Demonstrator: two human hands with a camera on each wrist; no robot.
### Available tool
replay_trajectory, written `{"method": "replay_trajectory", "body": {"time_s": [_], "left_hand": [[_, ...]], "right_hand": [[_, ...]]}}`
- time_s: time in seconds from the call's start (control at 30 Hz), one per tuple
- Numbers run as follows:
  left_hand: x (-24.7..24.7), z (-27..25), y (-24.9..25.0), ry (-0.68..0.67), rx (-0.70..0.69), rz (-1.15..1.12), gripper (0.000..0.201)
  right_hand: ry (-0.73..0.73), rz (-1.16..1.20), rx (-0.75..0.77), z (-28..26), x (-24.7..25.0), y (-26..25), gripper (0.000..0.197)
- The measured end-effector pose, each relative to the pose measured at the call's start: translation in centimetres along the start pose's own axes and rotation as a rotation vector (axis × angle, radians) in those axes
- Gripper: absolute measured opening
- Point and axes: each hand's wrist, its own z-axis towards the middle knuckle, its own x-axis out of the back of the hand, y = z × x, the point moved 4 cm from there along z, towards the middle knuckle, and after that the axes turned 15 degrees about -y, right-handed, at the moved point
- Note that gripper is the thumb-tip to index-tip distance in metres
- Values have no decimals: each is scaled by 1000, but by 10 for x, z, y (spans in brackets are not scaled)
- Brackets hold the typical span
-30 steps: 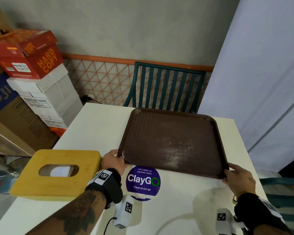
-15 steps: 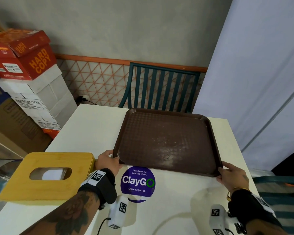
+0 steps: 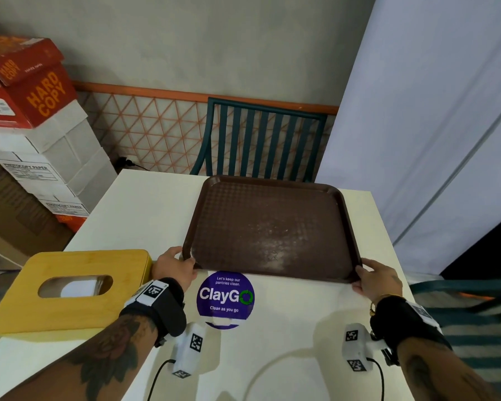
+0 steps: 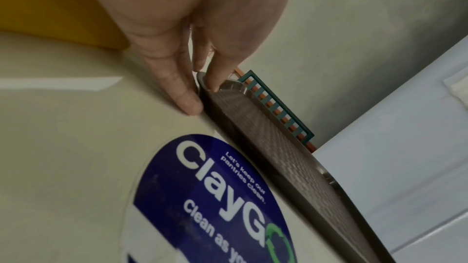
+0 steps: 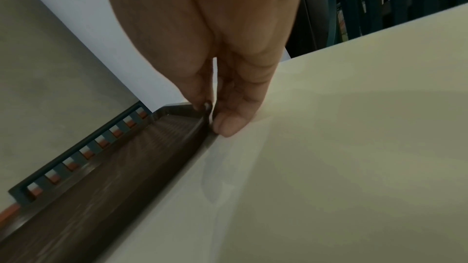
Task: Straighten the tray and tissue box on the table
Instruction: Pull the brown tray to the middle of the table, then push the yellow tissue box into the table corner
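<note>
1. Fingers of the left hand [image 3: 174, 266] pinch the near left corner of the brown tray [image 3: 272, 227]; in the left wrist view the thumb [image 4: 187, 99] lies against the outer rim and a finger hooks over the lip.
2. Opposite it, the right hand [image 3: 378, 277] grips the near right corner of the same tray, and the right wrist view shows its thumb [image 5: 229, 125] pressed to the outside of the rim with fingertips on top of the edge.
3. Both wrists wear black straps with white tagged camera blocks, and cables run from these over the table [image 3: 145, 215] toward the person.
4. Tray lies flat on the white table, its long edges roughly in line with the table's far edge and its far side close to that edge; the inside is bare with pale scuffs.
5. Round purple ClayGo sticker [image 3: 225, 299] sits on the table just in front of the tray's near edge, between the two hands.
6. Yellow tissue box [image 3: 70, 290] rests at the table's near left, just beside the left hand, its corner hanging past the table's left edge and set askew to the tray; white tissue shows in its oval slot.
7. Green slatted chair [image 3: 261, 140] stands behind the table, and stacked paper boxes [image 3: 35, 134] stand at the left by the wall.
</note>
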Motion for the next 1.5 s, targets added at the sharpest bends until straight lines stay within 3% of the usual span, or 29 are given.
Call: {"method": "replay_trajectory", "body": {"time_s": [0.1, 0.2, 0.33, 0.5, 0.6, 0.73, 0.9, 1.1, 1.27, 1.4, 1.5], "left_hand": [[2, -14, 4, -17, -7, -19, 67], [7, -37, 13, -96, -52, -147, 68], [43, -70, 18, -136, -190, -191, 46], [129, -104, 3, 47, -316, -68, 21], [183, -113, -29, 151, -289, 102, 21], [235, -113, -91, 143, -72, 331, 46], [245, -104, -141, 8, -51, 327, 77], [242, -74, -143, 29, -202, 193, 63], [253, -28, -117, 53, -267, 149, 54], [258, 10, -105, 26, -256, 124, 52], [258, 30, -110, -17, -161, 192, 44]], "right_hand": [[80, -136, -7, -17, 11, -9, 34], [132, -310, 174, -56, 11, -45, 24], [-162, -466, 467, -114, -43, -103, 8], [-565, -544, 639, -178, -147, -164, 8], [-686, -618, 770, -221, -210, -187, 16], [-776, -845, 910, -268, -275, -188, 42], [-645, -1195, 1069, -289, -320, -171, 57], [-407, -1236, 1141, -273, -340, -177, 41], [-320, -1232, 1042, -243, -352, -212, 47], [-352, -1194, 966, -211, -365, -247, 44], [-326, -1130, 895, -183, -373, -269, 42]]}}
